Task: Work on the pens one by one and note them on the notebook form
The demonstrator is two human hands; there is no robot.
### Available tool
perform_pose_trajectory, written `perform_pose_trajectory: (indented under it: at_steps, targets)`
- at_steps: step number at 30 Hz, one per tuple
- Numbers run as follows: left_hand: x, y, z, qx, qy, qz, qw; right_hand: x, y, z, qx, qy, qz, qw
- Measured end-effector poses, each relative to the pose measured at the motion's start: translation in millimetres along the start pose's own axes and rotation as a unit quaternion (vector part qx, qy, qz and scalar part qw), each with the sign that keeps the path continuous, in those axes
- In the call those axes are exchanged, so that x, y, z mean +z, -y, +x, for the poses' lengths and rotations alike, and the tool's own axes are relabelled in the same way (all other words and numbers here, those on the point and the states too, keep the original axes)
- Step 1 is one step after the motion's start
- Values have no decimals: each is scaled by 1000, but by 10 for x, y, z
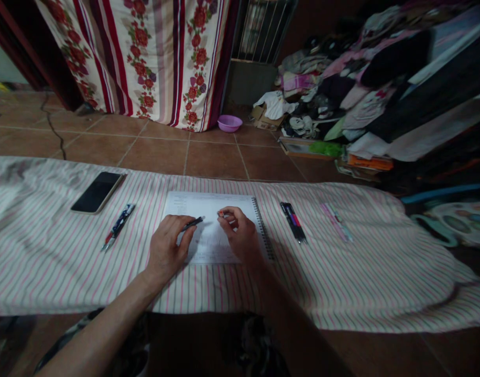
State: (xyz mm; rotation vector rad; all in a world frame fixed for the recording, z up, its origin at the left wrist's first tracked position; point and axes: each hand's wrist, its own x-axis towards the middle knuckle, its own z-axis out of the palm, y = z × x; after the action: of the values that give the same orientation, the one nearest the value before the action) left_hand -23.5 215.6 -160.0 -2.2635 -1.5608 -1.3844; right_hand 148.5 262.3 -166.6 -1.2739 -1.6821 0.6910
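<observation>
My left hand [169, 242] is closed on a dark pen [193, 223], which points up and to the right over the open spiral notebook [208, 250]. My right hand [240, 230] hovers above the notebook's right half, thumb and fingers pinched. At its fingertips is a small dark and orange piece [220, 213], too small to make out. A gap separates it from the pen's end. Left of the notebook lie several pens [119, 226] side by side. To its right are dark pens [293, 222], and farther right pastel-coloured pens [336, 222].
A smartphone [97, 192] lies at the left on the striped cloth [366, 272]. Beyond it are the tiled floor [161, 152], a floral curtain [145, 57], a purple basin [229, 123] and a heap of clothes [342, 89]. A paint-palette-like object [464, 222] is at far right.
</observation>
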Motion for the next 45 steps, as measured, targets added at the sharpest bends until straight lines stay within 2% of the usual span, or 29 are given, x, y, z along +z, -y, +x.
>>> perform_pose_trajectory:
  at_steps: [4, 10, 18, 23, 28, 36, 45]
  targets:
    - [3, 8, -3, 1, 3, 7, 1000, 25, -31, 22, 73, 9, 78, 994]
    - [16, 21, -14, -1, -2, -1, 1000, 15, 9, 63, 186, 21, 190, 964]
    - [11, 15, -12, -2, -5, -3, 1000, -13, 52, 55, 307, 48, 320, 895]
    - [11, 11, -20, -5, -3, 6, 1000, -20, 95, 57, 354, 42, 361, 862]
    - [12, 10, -17, -6, -1, 2, 1000, -6, 112, 49, 371, 46, 366, 852]
    - [17, 6, -14, -10, -1, 2, 1000, 39, 117, 53, 343, 59, 398, 849]
    - [27, 21, -17, -15, -5, 3, 1000, 61, 132, 60, 334, 71, 447, 827]
